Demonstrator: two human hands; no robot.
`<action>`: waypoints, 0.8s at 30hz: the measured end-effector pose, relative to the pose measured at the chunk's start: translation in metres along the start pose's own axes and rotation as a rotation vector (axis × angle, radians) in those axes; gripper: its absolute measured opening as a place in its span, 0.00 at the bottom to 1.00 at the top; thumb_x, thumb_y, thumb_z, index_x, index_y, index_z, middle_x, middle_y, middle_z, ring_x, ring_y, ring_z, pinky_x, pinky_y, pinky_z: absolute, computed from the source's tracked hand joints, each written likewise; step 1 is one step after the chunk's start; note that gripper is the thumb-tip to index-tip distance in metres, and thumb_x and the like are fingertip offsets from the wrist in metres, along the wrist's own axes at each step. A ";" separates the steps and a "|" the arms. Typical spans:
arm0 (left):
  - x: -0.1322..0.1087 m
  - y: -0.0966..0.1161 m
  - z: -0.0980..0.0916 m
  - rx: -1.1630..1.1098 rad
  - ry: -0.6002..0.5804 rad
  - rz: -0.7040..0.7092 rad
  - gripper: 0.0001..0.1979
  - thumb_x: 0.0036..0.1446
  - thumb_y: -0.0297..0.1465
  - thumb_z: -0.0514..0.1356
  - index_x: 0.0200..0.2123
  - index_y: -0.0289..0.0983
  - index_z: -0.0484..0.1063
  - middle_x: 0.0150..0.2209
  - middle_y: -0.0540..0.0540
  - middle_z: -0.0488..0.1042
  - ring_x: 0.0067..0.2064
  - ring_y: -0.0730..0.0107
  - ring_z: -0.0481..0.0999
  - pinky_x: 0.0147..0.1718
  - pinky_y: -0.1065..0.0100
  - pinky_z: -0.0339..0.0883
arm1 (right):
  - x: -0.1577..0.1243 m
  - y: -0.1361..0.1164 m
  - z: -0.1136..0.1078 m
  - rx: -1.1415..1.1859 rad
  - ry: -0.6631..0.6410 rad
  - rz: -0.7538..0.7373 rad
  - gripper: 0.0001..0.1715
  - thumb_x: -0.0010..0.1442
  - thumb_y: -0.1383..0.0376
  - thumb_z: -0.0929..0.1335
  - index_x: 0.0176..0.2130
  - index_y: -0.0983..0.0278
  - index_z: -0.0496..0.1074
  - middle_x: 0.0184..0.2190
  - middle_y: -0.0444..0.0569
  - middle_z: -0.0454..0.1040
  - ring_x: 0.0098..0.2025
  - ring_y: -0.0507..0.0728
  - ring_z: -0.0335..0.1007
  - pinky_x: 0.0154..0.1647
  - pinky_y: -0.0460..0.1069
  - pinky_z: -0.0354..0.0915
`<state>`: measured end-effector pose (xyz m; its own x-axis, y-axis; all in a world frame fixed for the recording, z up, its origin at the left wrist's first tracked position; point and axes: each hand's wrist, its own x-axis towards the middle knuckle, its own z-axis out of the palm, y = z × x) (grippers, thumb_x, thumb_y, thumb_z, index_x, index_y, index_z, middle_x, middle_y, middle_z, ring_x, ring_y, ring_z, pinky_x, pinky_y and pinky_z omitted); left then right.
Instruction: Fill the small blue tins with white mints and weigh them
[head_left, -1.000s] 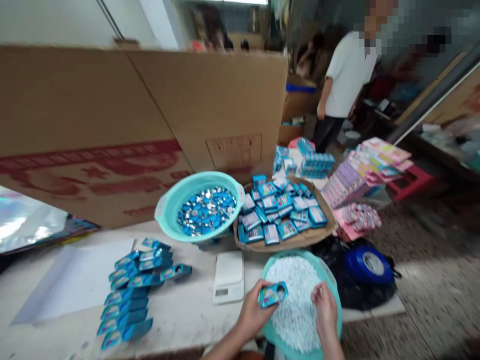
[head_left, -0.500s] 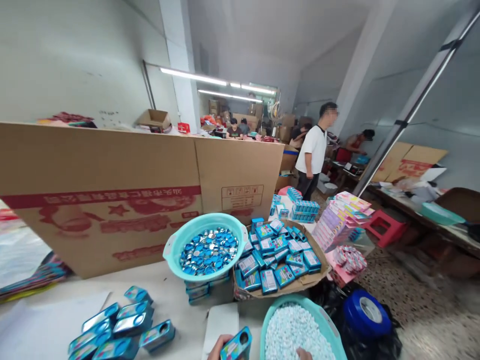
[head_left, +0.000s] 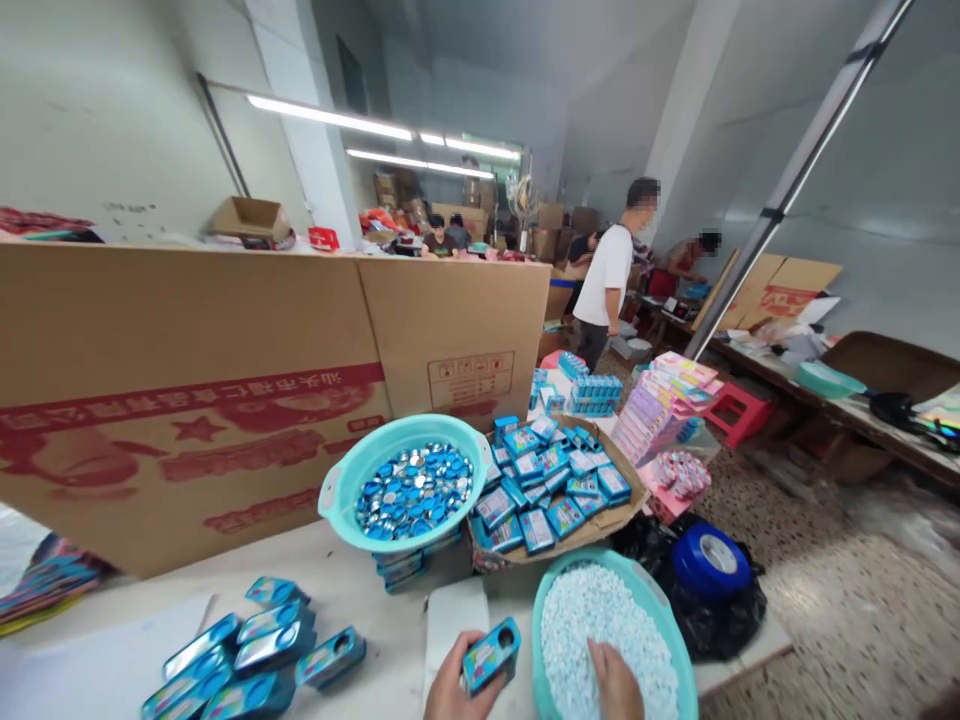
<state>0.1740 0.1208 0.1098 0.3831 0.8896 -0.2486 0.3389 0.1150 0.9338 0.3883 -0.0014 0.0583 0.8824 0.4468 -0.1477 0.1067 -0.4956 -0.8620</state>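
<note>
A small blue tin [head_left: 491, 655] with a round dark hole in its end is gripped by my left hand [head_left: 459, 685], thumb and fingers around its sides. My right hand [head_left: 616, 682] is down in the turquoise basin [head_left: 541, 640] of small white candies [head_left: 600, 605]. Its fingers are bunched together against the candies, and the tips are partly hidden among them. Left of my hands several blue tins [head_left: 274, 640] stand in a group on the table. One tin [head_left: 331, 658] at the group's right side has an open hole.
A turquoise colander [head_left: 330, 490] of blue and silver caps stands on stacked tins. Beside it, a cardboard tray [head_left: 600, 540] carries many blue tins. A large carton panel [head_left: 285, 330] rises behind. A blue tape roll [head_left: 711, 560] lies at right. A person in white [head_left: 604, 275] stands beyond.
The view has tilted and shifted, so both hands show more fully. My left hand still holds the blue tin, and my right hand is still in the candies.
</note>
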 end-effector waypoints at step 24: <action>0.024 0.049 0.071 0.483 -0.434 0.417 0.20 0.49 0.28 0.62 0.47 0.40 0.69 0.44 0.45 0.74 0.48 0.59 0.72 0.48 0.61 0.64 | 0.013 -0.102 -0.002 1.096 0.005 0.482 0.20 0.57 0.49 0.65 0.27 0.60 0.58 0.19 0.36 0.60 0.20 0.47 0.60 0.25 0.43 0.61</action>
<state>0.2613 0.1167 0.1316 0.8302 0.5528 -0.0725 0.3917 -0.4857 0.7814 0.3898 0.0534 0.1449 0.7264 0.3849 -0.5694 -0.6807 0.2886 -0.6733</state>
